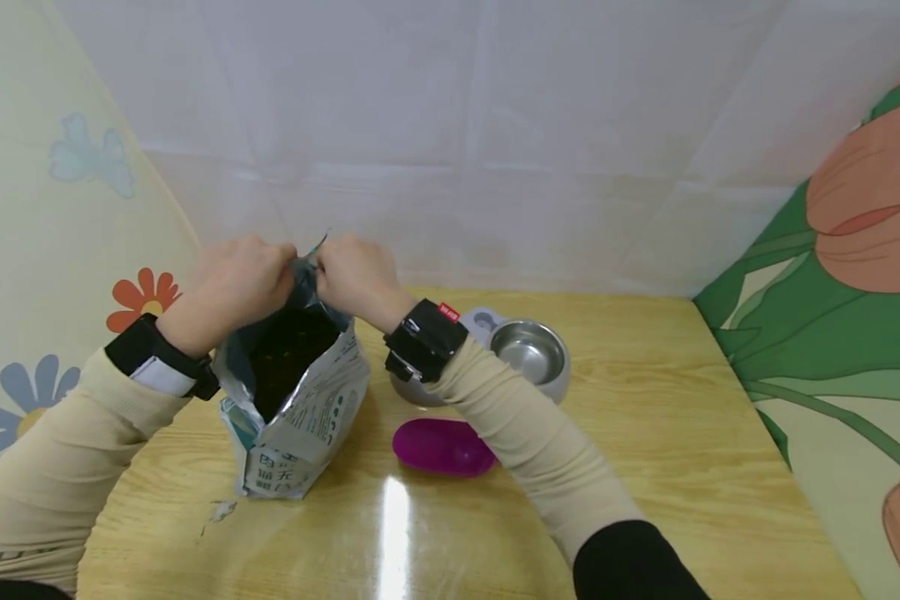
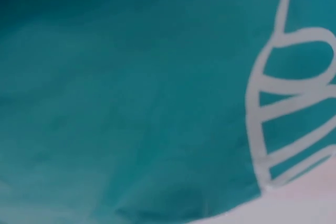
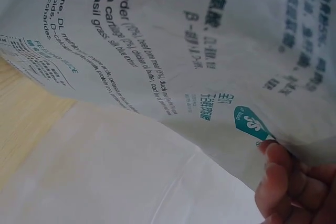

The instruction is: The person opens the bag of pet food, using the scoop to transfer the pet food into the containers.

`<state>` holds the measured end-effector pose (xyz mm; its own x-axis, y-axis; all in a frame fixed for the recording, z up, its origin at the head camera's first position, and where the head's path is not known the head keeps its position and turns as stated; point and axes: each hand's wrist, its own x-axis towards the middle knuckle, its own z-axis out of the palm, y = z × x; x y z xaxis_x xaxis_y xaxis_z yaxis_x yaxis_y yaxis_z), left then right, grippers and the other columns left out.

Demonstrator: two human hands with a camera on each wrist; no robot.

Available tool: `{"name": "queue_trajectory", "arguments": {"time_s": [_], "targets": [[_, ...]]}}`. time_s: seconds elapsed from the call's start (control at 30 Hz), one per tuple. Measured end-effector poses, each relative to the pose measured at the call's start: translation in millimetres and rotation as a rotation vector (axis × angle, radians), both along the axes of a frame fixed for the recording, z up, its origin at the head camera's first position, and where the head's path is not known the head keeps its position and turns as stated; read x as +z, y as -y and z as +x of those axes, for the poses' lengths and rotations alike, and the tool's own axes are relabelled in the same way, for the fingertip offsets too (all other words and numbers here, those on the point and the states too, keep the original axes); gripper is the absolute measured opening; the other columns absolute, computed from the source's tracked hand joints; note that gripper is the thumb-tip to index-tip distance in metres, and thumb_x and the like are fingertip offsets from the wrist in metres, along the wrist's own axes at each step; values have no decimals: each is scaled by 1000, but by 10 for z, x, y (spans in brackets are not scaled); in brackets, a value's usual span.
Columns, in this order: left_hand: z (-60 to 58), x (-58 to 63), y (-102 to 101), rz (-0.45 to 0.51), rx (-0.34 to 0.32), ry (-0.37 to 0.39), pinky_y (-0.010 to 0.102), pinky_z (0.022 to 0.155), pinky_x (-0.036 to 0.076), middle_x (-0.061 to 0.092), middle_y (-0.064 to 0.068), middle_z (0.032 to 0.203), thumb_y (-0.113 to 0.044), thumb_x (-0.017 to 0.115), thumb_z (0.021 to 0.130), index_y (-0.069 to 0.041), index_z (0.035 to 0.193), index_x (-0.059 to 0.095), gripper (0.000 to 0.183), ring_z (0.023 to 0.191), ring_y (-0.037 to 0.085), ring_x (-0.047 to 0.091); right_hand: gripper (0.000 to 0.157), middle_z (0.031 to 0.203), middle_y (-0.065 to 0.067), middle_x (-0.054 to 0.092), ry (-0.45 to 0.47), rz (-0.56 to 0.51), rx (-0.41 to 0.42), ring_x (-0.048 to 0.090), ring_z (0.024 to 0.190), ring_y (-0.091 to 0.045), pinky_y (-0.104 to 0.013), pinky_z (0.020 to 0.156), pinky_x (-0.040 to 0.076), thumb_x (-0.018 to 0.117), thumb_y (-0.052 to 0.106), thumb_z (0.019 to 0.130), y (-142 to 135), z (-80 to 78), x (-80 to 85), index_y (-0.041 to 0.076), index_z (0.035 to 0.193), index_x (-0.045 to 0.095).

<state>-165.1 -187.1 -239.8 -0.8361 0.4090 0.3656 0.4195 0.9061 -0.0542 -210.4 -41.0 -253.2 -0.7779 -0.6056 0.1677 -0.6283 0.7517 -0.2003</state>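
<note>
A silver-white pet food bag (image 1: 311,433) stands on the table at the left, its mouth open towards me with dark contents inside. My left hand (image 1: 243,271) grips the far left part of its rim. Close beside it, my right hand (image 1: 357,275) pinches the rim on the right. In the right wrist view the curled fingers (image 3: 286,182) hold the printed bag side (image 3: 157,51). The left wrist view is filled by the bag's teal side (image 2: 157,103), so the left fingers are hidden there.
A magenta scoop (image 1: 442,447) lies right of the bag, partly under the right sleeve. Behind the right forearm sits a pet feeder with a steel bowl (image 1: 531,354). A torn scrap (image 1: 222,510) lies near the bag's front. A white sheet (image 1: 480,167) hangs behind the wooden table (image 1: 660,433).
</note>
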Motion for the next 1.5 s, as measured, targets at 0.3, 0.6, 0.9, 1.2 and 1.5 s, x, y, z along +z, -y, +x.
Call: {"name": "queue_trajectory", "arguments": {"time_s": [0.3, 0.6, 0.9, 1.2, 1.5], "targets": [[-10, -36, -7, 39, -16, -55, 29, 38, 22, 26, 0, 48, -1, 50, 78, -9, 56, 40, 26, 41, 17, 27, 24, 57, 4, 44, -28, -24, -9, 40, 49, -8, -19, 41, 26, 49, 17, 89, -39, 0, -47, 15, 65, 52], [-33, -40, -1, 19, 17, -52, 29, 38, 21, 27, 1, 48, -2, 52, 80, -9, 57, 41, 26, 41, 18, 28, 30, 52, 5, 36, -43, -25, -10, 32, 45, -8, -19, 41, 21, 49, 15, 89, -64, -9, -48, 15, 60, 47], [-52, -21, -10, 40, 30, -5, 29, 38, 23, 28, 1, 49, -3, 49, 79, -7, 59, 45, 21, 41, 18, 30, 25, 61, 5, 52, -14, -8, -41, 46, 52, -8, -20, 42, 31, 50, 23, 91, -80, -45, -57, 15, 70, 61], [-49, -43, 28, 43, 43, 3, 29, 39, 20, 26, 0, 50, -4, 49, 79, -9, 56, 43, 24, 43, 18, 29, 23, 64, 6, 56, -19, -17, -34, 47, 54, -8, -21, 43, 34, 52, 23, 90, -104, -32, -60, 17, 73, 67], [-36, -25, 74, 46, 76, 27, 30, 39, 24, 29, 1, 50, -5, 49, 79, -7, 58, 46, 21, 43, 20, 32, 29, 58, 5, 53, -40, -54, -23, 44, 50, -9, -21, 41, 29, 52, 22, 91, -165, -35, -94, 15, 65, 64]]}}
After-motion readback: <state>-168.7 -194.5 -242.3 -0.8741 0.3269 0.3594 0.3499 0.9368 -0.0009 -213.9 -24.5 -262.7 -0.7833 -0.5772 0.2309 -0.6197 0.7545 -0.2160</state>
